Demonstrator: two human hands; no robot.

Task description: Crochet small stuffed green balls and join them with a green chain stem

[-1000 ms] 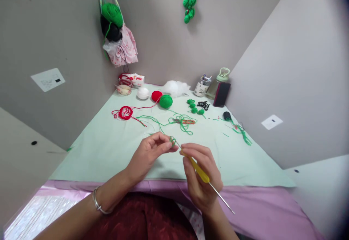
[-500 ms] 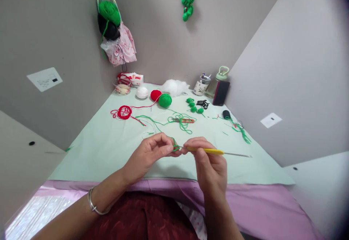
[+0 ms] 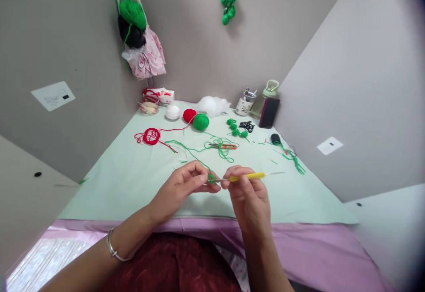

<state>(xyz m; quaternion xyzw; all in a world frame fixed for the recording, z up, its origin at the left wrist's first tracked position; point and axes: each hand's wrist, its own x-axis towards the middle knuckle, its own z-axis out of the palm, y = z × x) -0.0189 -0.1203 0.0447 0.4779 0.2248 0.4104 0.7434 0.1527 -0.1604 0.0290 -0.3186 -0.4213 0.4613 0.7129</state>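
A small piece of green crochet work point(image 3: 211, 178) is pinched in my left hand point(image 3: 186, 185), between thumb and fingers. My right hand point(image 3: 250, 197) grips a crochet hook point(image 3: 247, 177) by its yellow handle, like a pencil. The hook's thin metal shaft points left and its tip meets the green work. From there a green strand runs up and left over the table, joining loose green yarn point(image 3: 226, 152) beyond my hands. Part of the work is hidden behind my left fingertips.
On the table point(image 3: 126, 190) lie a green yarn ball point(image 3: 201, 122), a red ball point(image 3: 189, 116), a white ball point(image 3: 173, 112) and a red yarn coil point(image 3: 152, 136). Small green pieces point(image 3: 235, 132), a phone point(image 3: 269, 113), a bottle point(image 3: 259, 106) and a pen cup point(image 3: 245, 104) are at the back right.
My right hand has shifted slightly left with the hook, whose handle is turned a little more upward at its right end. My left hand has barely moved.
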